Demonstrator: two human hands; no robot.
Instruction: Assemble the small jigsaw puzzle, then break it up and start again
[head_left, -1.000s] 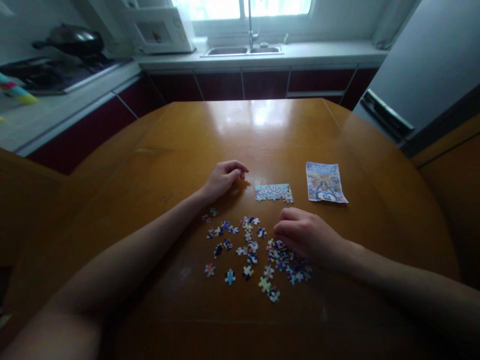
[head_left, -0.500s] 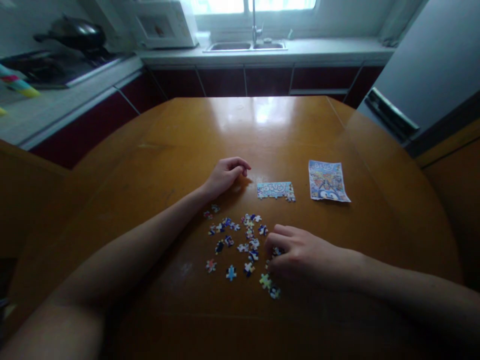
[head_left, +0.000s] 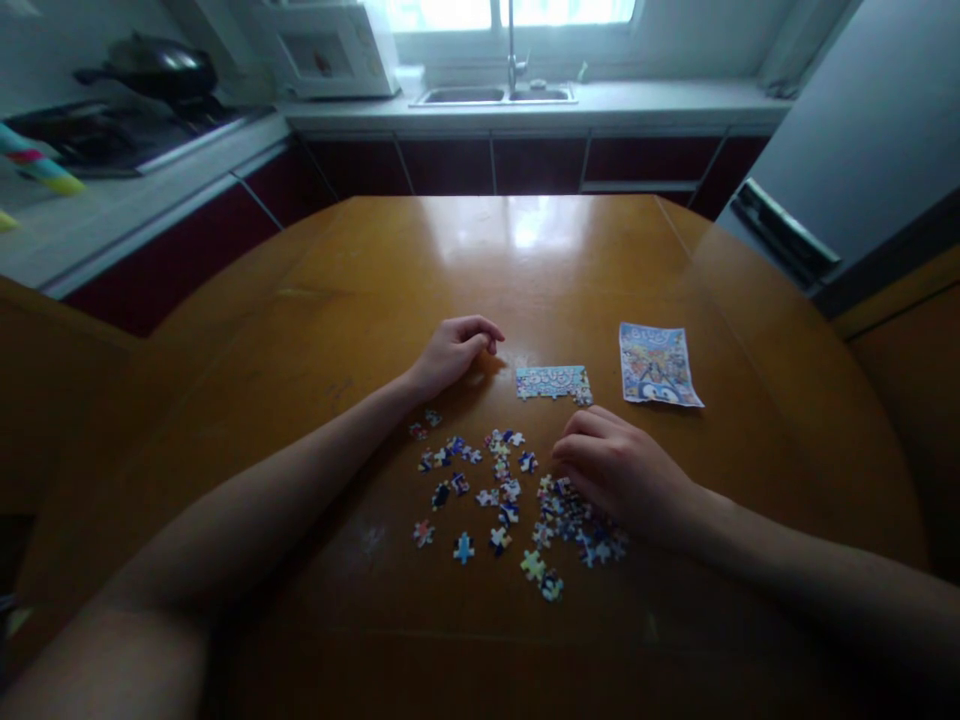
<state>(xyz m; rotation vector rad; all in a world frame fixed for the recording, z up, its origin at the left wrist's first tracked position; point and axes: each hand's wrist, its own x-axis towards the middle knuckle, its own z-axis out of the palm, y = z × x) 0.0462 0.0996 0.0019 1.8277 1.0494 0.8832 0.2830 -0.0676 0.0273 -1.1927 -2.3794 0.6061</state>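
My left hand (head_left: pixel 459 347) rests on the table left of a partly joined jigsaw strip (head_left: pixel 551 382). Its fingers are loosely curled together, and nothing shows in them. Above the far side of a heap of loose puzzle pieces (head_left: pixel 568 515) is my right hand (head_left: pixel 622 462), its fingers bent and closed. Whatever those fingertips may hold is hidden. More puzzle pieces lie scattered between my arms, among them a blue piece (head_left: pixel 463 547), a red-orange piece (head_left: pixel 424 533) and a yellow-green piece (head_left: pixel 533 565).
A creased picture sheet (head_left: pixel 658 366) lies right of the joined strip on the wooden table (head_left: pixel 360 270). Beyond the table's far edge runs a counter with a sink (head_left: pixel 463 95) and a white microwave (head_left: pixel 326 55). A dark wok (head_left: pixel 159 68) stands on the stove at left.
My right hand has moved up and to the right, off the heap towards the joined strip, uncovering many loose pieces. My left hand has stayed in place.
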